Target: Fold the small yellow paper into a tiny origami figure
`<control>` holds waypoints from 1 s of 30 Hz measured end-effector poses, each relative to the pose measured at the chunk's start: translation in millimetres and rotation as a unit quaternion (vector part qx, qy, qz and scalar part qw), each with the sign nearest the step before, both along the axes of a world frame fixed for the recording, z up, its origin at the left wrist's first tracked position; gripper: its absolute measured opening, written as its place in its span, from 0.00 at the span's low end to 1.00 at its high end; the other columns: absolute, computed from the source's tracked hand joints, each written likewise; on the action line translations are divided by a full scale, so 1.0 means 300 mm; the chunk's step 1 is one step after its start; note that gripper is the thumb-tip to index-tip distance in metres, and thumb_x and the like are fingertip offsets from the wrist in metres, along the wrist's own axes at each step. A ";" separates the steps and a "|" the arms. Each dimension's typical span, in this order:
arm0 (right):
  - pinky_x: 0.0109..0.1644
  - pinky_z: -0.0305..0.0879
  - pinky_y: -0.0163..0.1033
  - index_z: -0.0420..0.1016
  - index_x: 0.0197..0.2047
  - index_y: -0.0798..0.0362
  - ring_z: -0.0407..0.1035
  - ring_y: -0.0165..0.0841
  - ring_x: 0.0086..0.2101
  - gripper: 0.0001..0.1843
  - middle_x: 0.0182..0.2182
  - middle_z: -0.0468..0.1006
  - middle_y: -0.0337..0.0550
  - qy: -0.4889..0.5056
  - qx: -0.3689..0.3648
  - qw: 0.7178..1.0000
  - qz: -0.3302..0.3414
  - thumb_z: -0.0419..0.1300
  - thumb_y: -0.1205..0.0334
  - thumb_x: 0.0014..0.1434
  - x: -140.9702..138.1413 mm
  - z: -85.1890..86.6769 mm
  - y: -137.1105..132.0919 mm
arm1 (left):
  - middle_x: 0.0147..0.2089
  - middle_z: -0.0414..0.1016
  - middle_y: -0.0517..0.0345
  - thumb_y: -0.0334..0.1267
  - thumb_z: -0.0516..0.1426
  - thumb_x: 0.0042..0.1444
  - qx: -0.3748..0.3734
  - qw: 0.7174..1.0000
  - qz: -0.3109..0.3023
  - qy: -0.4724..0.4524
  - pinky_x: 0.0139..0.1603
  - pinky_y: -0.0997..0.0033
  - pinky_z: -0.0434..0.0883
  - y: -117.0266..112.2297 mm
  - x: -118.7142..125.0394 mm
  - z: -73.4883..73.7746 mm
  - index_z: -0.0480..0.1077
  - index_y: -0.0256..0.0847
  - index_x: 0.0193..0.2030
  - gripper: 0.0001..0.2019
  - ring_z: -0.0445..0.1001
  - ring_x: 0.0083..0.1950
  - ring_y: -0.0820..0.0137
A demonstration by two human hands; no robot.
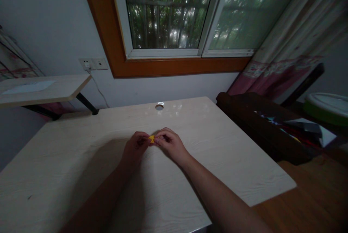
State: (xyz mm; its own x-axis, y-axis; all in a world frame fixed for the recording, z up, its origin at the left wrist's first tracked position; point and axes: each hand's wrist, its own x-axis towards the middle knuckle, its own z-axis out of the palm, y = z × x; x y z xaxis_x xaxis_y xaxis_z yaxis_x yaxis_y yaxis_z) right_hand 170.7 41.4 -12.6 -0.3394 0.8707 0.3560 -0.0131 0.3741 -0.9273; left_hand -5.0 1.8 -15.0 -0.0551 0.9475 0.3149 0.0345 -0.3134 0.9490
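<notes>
1. Two bare hands meet above a pale desk [231, 146], pinching one small yellow piece [151, 139] between them — the left hand [133, 148] by its left side, the right hand [172, 143] by its right.
2. Both grip with thumb and fingertips, probably because the piece is too little for a whole-hand hold; gripping opposite sides likely steadies it.
3. The piece sits mid-desk, in front of a round hole [159, 107] near the back edge (perhaps for cables).
4. It looks smooth, maybe plastic; its exact shape is mostly hidden by fingers.
5. The desk has faint, wavy wood grain and rounded corners.
6. Behind it, a glossy orange-brown wooden frame [179, 67] borders a sliding glass window [168, 19].
</notes>
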 end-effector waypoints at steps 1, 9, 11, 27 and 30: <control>0.36 0.66 0.36 0.78 0.38 0.50 0.69 0.30 0.31 0.06 0.34 0.73 0.41 0.004 -0.004 1.000 0.001 0.65 0.58 0.57 0.000 0.001 0.000 | 0.35 0.76 0.59 0.39 0.61 0.57 0.000 1.000 0.001 0.008 0.39 0.69 0.77 -0.002 0.000 0.001 0.68 0.40 0.40 0.08 0.80 0.35 0.69; 0.35 0.65 0.36 0.79 0.35 0.50 0.69 0.30 0.31 0.06 0.33 0.75 0.41 -0.007 0.011 1.000 -0.016 0.65 0.58 0.56 0.006 0.031 -0.006 | 0.39 0.77 0.54 0.38 0.62 0.54 0.018 0.994 -0.004 0.105 0.44 0.67 0.76 -0.014 0.001 0.026 0.71 0.41 0.39 0.07 0.78 0.40 0.68; 0.35 0.65 0.36 0.79 0.35 0.50 0.69 0.30 0.32 0.05 0.33 0.75 0.41 -0.009 0.018 1.000 -0.018 0.66 0.58 0.56 0.006 0.033 -0.006 | 0.39 0.77 0.55 0.38 0.62 0.53 0.021 0.993 0.006 0.115 0.44 0.68 0.76 -0.013 0.002 0.026 0.71 0.41 0.38 0.07 0.78 0.40 0.68; 0.33 0.64 0.34 0.76 0.42 0.51 0.69 0.29 0.28 0.13 0.27 0.75 0.38 0.058 -0.085 0.995 0.016 0.64 0.54 0.56 0.000 0.020 -0.014 | 0.37 0.78 0.55 0.39 0.62 0.54 0.007 0.995 0.028 0.098 0.43 0.69 0.76 -0.010 0.001 0.034 0.72 0.41 0.37 0.06 0.79 0.38 0.68; 0.32 0.64 0.34 0.76 0.43 0.51 0.68 0.28 0.28 0.13 0.27 0.74 0.38 0.059 -0.083 0.995 0.014 0.65 0.55 0.56 0.001 0.017 -0.012 | 0.38 0.78 0.56 0.39 0.63 0.54 0.012 0.995 0.024 0.099 0.43 0.69 0.76 -0.002 -0.004 0.017 0.72 0.41 0.37 0.06 0.79 0.39 0.68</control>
State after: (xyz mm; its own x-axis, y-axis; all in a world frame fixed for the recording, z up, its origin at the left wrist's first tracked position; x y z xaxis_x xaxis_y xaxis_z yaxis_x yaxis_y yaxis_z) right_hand 171.0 37.9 -7.5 -0.3295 0.9113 0.2471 -0.1337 0.2140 -0.9676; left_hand -6.0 1.2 -10.0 -0.0351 0.9374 0.3464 0.2348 -0.3292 0.9146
